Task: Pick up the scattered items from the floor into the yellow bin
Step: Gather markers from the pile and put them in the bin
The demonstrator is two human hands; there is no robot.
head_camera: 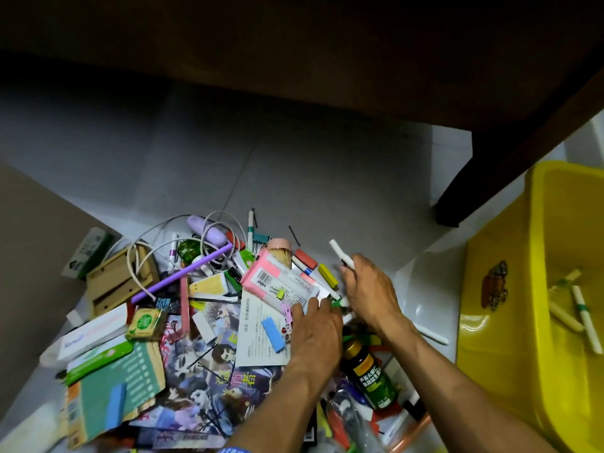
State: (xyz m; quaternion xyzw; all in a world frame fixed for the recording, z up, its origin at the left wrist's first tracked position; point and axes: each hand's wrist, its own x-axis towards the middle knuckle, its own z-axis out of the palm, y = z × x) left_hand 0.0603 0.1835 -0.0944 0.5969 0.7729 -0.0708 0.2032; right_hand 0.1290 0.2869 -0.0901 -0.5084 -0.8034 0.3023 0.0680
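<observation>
- The scattered items (209, 322) lie in a heap on the grey floor (294, 165), filling the lower left and lower middle of the head view: magazines, cards, a pink packet (277, 282), a coiled white cable (183, 243), a purple straw (183, 273), erasers and pens.
- The yellow bin (536, 289) stands at the right edge of the frame, just beside the heap; a few white pens (585, 318) already lie inside it.
- Your right hand (369, 289) is in the middle right of the frame, over the near edge of the heap; its fingers are curled round a white marker (341, 254), whose free end points to the upper left.
- Your left hand (318, 335) reaches in from the bottom middle, fingers fairly straight and close together, fingertips resting on a printed white sheet (261, 328) at the pink packet's lower edge; it grips nothing that you can see.
- A green-labelled bottle (369, 374) lies between your two forearms.
- One more white pen (431, 333) lies on the floor between your right forearm and the bin.
- A dark table leg (474, 178) comes down in the upper right.
</observation>
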